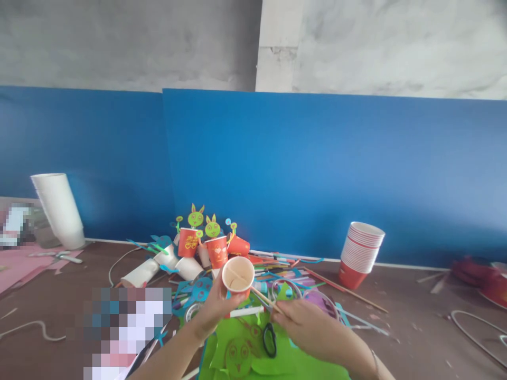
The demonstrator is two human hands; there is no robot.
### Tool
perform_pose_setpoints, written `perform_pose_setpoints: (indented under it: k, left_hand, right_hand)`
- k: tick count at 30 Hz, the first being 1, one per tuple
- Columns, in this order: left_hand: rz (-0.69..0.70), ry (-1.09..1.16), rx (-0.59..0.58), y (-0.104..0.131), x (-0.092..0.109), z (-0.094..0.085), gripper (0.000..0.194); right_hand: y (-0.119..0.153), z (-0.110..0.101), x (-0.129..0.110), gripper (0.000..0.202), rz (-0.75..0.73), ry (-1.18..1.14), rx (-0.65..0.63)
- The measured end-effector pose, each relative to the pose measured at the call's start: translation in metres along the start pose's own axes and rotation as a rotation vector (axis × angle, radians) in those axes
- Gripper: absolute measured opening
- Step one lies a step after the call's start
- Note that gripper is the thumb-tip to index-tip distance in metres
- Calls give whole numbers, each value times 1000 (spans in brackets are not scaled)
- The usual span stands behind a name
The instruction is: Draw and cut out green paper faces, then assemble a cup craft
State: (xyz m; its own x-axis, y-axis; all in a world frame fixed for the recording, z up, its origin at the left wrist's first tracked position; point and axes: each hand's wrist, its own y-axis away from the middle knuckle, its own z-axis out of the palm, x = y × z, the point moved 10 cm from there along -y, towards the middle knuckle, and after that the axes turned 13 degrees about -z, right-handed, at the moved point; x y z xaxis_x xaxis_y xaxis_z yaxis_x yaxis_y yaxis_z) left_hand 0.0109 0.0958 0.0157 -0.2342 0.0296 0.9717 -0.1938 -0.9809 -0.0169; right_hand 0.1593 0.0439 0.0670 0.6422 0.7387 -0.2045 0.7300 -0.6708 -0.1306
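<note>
My left hand (216, 311) is wrapped round a red paper cup (238, 274), its open mouth tilted toward me. A thin stick (263, 296) runs from the cup's lower right side to my right hand (295, 322), whose fingers are closed on it. Below my hands lies green paper (309, 367) with a face drawn on it (238, 354). Black-handled scissors (270, 340) rest on this paper beside my right hand. Behind the cup stand two decorated red cups (188, 243) topped with green rabbit faces (213, 228).
Stacked paper cups (362, 250) stand at the right, and a tall white stack (59, 211) at the far left. White cups (140, 273) lie on their sides at the left. Tape rolls (285, 289) and coloured sticks (277, 258) lie behind my hands, before a blue partition (317, 174).
</note>
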Motion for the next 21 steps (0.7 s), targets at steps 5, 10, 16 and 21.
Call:
perform_pose_setpoints:
  k: [5, 10, 16, 21]
  left_hand:
    - [65, 252, -5, -2, 12, -5, 53]
    - [-39, 439, 121, -4, 8, -11, 50]
    - [13, 408, 290, -2, 2, -29, 55]
    - [32, 373, 334, 1, 5, -34, 50]
  right_hand:
    - [2, 2, -47, 28, -423, 460, 192]
    - [0, 14, -58, 19, -443, 511, 250]
    - [1, 32, -74, 24, -487, 602, 238]
    - [-2, 26, -69, 25, -431, 327, 257]
